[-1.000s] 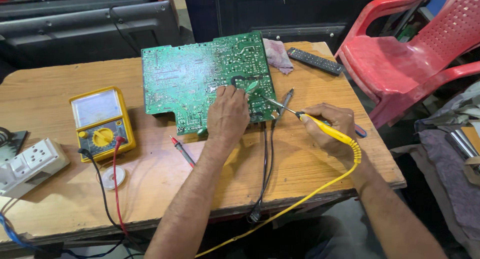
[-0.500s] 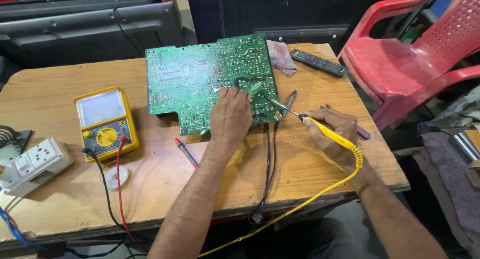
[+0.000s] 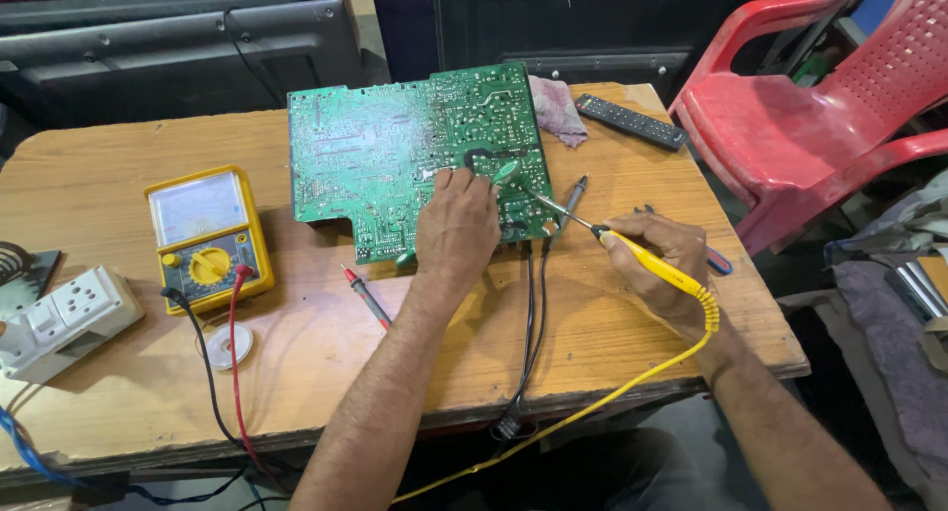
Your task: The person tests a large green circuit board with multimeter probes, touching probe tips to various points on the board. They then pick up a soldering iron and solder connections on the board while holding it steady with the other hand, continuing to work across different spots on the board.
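Green circuit board [image 3: 395,146] under flat left hand [image 3: 457,225]; right hand [image 3: 660,264] clamped on yellow soldering iron [image 3: 632,256].

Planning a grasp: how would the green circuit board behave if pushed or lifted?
The green circuit board looks thin, flat and rigid, so probably light. It lies on smooth wood, likely to slide unless pinned, as the left hand does. Its solder side suggests fragility.

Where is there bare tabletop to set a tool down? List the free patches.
Free: the near edge between the black leads and the right hand; the far-left corner beyond the yellow multimeter. Crowded: around the green circuit board, under the left hand, and by the white socket box.
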